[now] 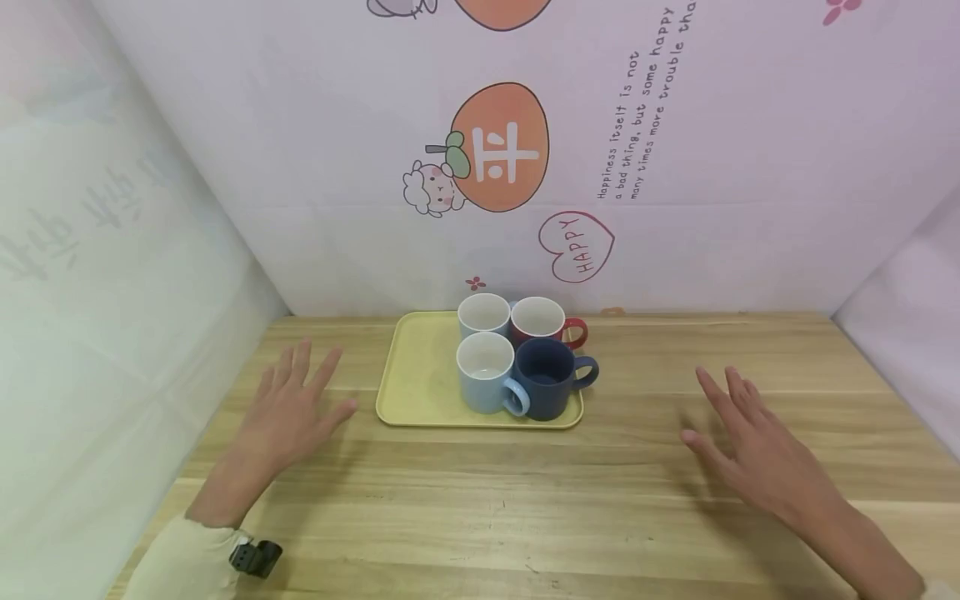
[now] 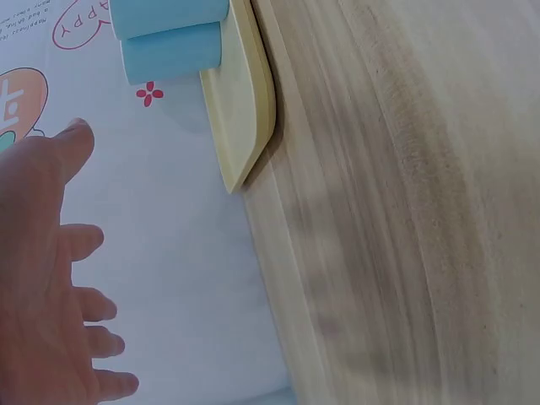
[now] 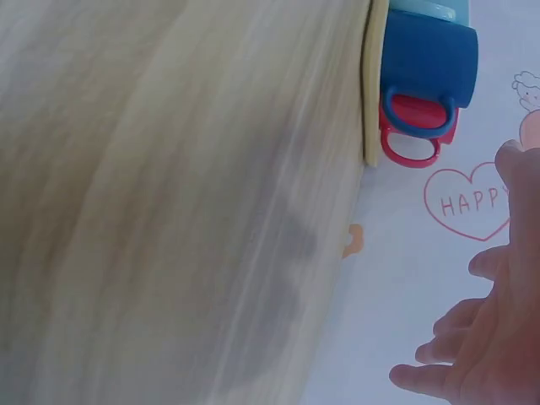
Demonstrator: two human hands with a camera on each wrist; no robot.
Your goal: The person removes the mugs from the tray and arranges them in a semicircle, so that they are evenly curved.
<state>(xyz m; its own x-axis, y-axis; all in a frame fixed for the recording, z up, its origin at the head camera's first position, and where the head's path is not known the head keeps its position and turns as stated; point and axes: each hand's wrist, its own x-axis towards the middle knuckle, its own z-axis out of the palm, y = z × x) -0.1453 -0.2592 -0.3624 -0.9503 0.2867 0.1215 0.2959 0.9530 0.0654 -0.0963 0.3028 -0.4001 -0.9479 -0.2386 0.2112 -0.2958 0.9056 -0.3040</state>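
Observation:
A pale yellow tray (image 1: 420, 367) lies on the wooden table, with mugs grouped on its right part. At the front are a light blue mug (image 1: 480, 383) and a dark navy mug (image 1: 545, 392). Behind them stand another light blue mug (image 1: 472, 321) and a red mug (image 1: 531, 333), partly hidden. To the left of the tray hovers my left hand (image 1: 288, 412), fingers spread and apart from it. My right hand (image 1: 757, 454) is held over the table on the right side, fingers extended, holding nothing. Both red and navy handles point right.
The wooden table (image 1: 465, 517) extends in front of the tray. A white printed cloth (image 1: 337, 167) hangs behind the mugs, and another cloth (image 1: 112, 292) borders the left side. On the left wrist is a small black device (image 1: 257, 558).

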